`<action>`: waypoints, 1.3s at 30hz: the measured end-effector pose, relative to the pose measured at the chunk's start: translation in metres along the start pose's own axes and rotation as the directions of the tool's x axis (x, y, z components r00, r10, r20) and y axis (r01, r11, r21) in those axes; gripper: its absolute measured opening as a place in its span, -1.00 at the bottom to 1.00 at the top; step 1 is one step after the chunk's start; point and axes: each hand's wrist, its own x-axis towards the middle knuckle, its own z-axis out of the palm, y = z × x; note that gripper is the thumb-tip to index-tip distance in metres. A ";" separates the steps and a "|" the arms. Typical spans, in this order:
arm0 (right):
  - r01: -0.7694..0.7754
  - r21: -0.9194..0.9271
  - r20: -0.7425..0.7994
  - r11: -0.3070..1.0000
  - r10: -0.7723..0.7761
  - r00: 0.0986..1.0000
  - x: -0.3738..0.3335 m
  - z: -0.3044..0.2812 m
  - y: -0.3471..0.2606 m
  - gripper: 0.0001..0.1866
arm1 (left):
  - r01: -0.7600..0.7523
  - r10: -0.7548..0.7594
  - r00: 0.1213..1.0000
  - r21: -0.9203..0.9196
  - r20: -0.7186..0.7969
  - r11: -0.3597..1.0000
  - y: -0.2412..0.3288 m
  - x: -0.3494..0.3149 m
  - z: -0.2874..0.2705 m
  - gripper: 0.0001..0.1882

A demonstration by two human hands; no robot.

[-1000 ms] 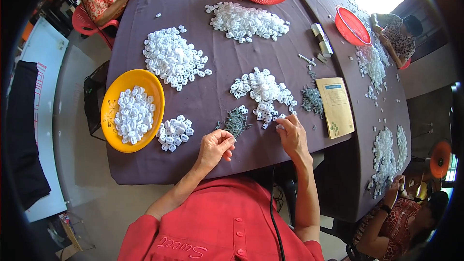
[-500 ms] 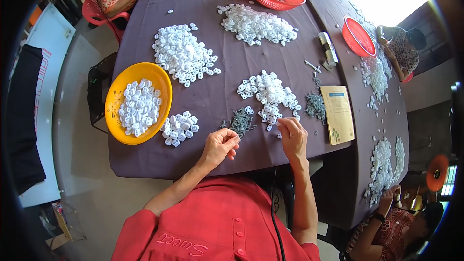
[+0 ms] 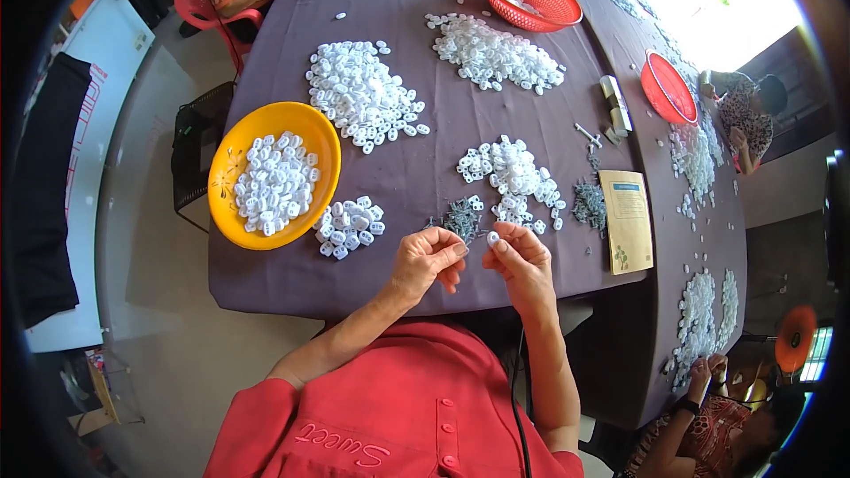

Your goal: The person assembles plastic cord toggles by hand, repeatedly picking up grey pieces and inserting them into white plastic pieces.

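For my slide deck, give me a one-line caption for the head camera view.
Both hands, left hand and right hand, pinch a small white part above a purple table beside a yellow bowl.

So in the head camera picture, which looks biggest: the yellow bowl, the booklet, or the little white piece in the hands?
1. Yellow bowl, clearly largest.
2. Booklet, smaller.
3. White piece, tiny, pinched in the right hand, with the left hand beside it.

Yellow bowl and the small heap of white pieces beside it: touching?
Cannot tell. In the head view the small heap of white pieces lies right against the lower right rim of the yellow bowl, with no plain gap showing, but the nearest pieces may only overlap the rim in the picture.
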 end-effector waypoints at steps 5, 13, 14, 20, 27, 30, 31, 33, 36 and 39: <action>0.072 0.088 0.053 0.994 -0.076 0.996 0.003 -0.011 0.000 -0.88 | 0.037 -0.035 0.998 -0.040 0.050 0.999 0.014 0.005 0.015 -0.89; 0.159 0.020 0.107 0.987 -0.160 0.981 0.002 -0.012 -0.007 -0.83 | 0.056 -0.056 0.990 0.002 0.127 0.998 0.024 0.019 0.027 -0.89; 0.135 -0.014 0.120 0.991 -0.132 0.984 0.004 -0.022 -0.005 -0.84 | 0.056 -0.058 0.991 0.018 0.124 0.998 0.025 0.021 0.030 -0.90; 0.213 -0.008 0.054 0.977 -0.213 0.976 0.005 -0.026 -0.007 -0.86 | 0.046 -0.058 0.992 0.102 0.110 0.994 0.027 0.023 0.036 -0.90; 0.191 -0.014 -0.018 0.982 -0.191 0.981 0.006 -0.023 -0.006 -0.83 | -0.029 0.012 0.996 0.189 0.090 0.982 0.023 0.023 0.039 -0.89; 0.198 0.001 -0.029 0.980 -0.198 0.980 0.003 -0.019 -0.008 -0.82 | -0.015 -0.001 0.996 0.188 0.087 0.982 0.022 0.023 0.038 -0.87; 0.196 0.000 -0.027 0.981 -0.196 0.980 0.003 -0.019 -0.008 -0.82 | -0.015 -0.001 0.996 0.186 0.084 0.983 0.022 0.023 0.038 -0.87; 0.208 0.053 -0.025 0.977 -0.207 0.978 0.003 -0.018 -0.007 -0.82 | -0.005 -0.010 0.996 0.174 0.085 0.985 0.021 0.023 0.039 -0.86; 0.212 0.062 -0.026 0.975 -0.211 0.977 0.003 -0.017 -0.005 -0.82 | -0.005 -0.008 0.996 0.160 0.084 0.987 0.021 0.022 0.041 -0.86; 0.221 0.028 -0.029 0.975 -0.220 0.975 0.004 -0.018 -0.003 -0.82 | -0.012 -0.003 0.996 0.163 0.090 0.987 0.017 0.022 0.040 -0.86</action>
